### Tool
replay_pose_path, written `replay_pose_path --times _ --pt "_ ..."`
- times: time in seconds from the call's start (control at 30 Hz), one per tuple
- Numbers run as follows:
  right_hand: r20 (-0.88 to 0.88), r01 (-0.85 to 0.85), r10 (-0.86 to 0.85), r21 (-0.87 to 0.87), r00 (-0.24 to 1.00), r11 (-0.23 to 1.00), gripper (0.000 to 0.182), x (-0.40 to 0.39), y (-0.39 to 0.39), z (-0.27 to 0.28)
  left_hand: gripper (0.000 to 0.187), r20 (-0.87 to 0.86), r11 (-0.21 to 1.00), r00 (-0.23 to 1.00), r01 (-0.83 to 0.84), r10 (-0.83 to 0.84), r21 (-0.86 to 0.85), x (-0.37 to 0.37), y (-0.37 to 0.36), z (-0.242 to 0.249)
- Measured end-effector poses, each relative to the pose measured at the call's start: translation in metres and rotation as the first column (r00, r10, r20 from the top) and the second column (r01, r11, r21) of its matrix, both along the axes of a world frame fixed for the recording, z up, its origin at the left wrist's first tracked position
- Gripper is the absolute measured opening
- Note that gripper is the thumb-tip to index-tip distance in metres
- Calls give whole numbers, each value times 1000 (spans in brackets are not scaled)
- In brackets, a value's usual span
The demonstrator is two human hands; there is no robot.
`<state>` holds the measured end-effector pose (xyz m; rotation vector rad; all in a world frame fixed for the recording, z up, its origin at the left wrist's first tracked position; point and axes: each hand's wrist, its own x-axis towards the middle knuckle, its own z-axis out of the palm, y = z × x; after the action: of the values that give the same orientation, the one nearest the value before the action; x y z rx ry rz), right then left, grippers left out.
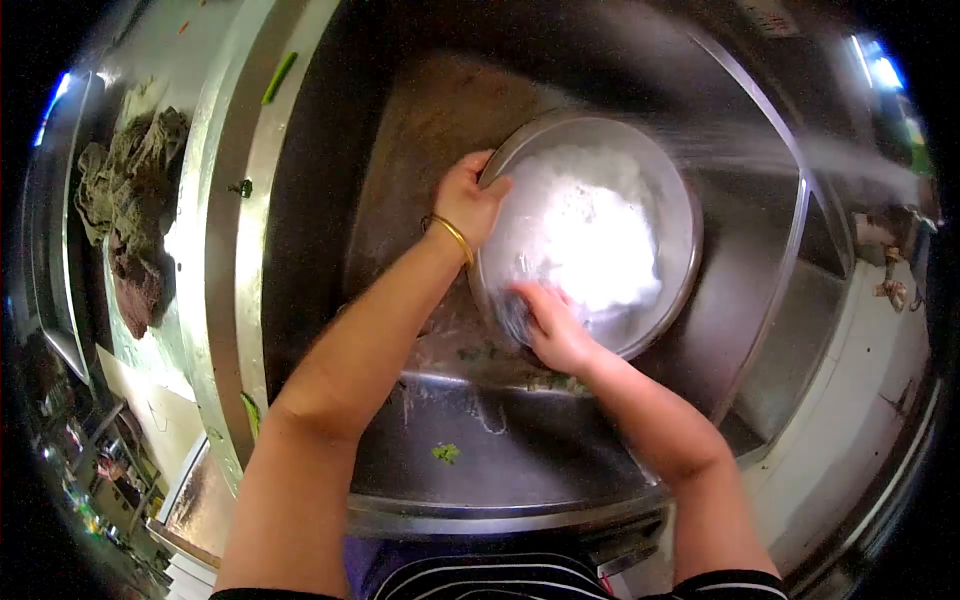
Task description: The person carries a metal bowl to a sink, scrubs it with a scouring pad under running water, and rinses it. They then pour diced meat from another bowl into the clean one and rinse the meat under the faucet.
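Observation:
A round metal basin [685, 215] is tilted in the sink, its inside bright with white foam or glare [600, 235]. My left hand [470, 198], with a gold bangle [455, 238] at the wrist, grips the basin's left rim, thumb over the edge. Inside the basin's lower left wall, my right hand [555, 330] presses a blurred grey wad that looks like a scouring pad [513, 318]. Its fingers are bent around the pad and partly smeared by motion. A stream of water [800, 155] shoots in from the right, across the basin's upper edge.
The deep metal sink [430, 455] surrounds the basin, with green scraps [446, 454] on its floor. On the left ledge lie a green vegetable piece [280, 78] and, farther out, a crumpled dark cloth [135, 190]. A tap [925, 218] is at the far right.

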<state>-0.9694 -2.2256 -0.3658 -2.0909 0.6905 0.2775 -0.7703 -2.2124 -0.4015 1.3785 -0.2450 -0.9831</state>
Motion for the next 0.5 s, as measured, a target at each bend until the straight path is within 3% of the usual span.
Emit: replay_pose_path --times 0.07,0.1,0.2,0.23,0.33,0.37,0.47,0.5 --pt "-130 -180 174 -34 976 983 47 -49 -16 18 30 8 1000 1000 -10 10 -17 -3 -3 -2" --pt "-269 -205 210 48 940 978 48 -52 -25 31 33 24 999 1000 -3 4 -48 -3 -4 -7" --pt "-32 -110 111 47 993 993 47 -7 -12 5 35 -5 997 999 40 -41 -73 -4 -5 -16" --pt "-102 -30 36 59 994 998 46 25 -14 8 35 -25 997 999 43 -45 -71 -2 -4 -16" --pt "-55 -140 144 73 988 987 47 -17 -11 8 31 159 995 984 86 -77 -53 2 -7 -14" --pt "-209 -192 219 144 953 971 50 -35 -18 23 29 137 998 990 47 -40 -52 -1 -7 -14" --pt "-306 -329 338 82 890 941 46 -13 -21 31 23 41 999 999 7 -5 -45 -10 -3 -10" --pt "-297 -268 281 82 913 960 32 7 -14 23 22 -8 998 999 35 -35 -53 -6 -2 -7"
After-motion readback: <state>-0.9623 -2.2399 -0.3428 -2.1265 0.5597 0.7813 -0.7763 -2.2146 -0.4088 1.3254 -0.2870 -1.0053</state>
